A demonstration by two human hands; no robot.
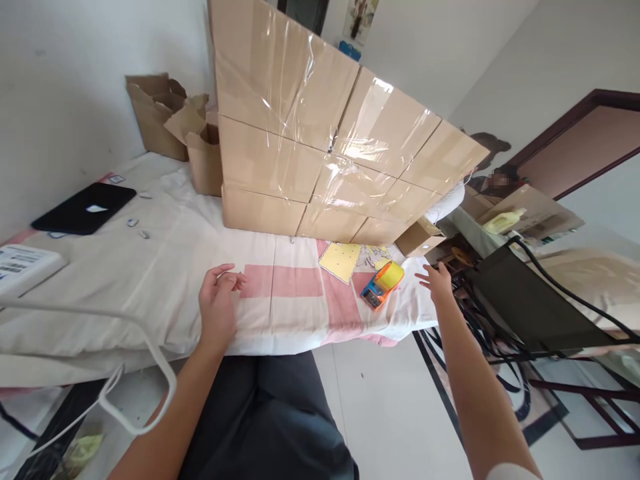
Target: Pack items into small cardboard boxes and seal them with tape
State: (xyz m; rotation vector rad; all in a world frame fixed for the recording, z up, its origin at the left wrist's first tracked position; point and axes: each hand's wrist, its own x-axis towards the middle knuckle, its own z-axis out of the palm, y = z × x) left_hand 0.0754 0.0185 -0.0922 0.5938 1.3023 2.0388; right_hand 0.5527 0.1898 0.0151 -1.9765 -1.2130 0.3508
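Cardboard box (320, 133), glossy with tape, on rumpled sheet (165, 267).

No words or numbers can be read. The white box (25, 267) at the left edge of the bed carries a label with dark print and barcode-like lines, too small to make out. The black case (85, 208) bears a pale mark, blurred. The tape dispenser (383, 283) shows no legible lettering.

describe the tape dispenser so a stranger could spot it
Start at the big taped cardboard box on the bed. In front of its right corner, near the right hand, lies the tape dispenser. Only it is orange and blue, with a yellow roll.
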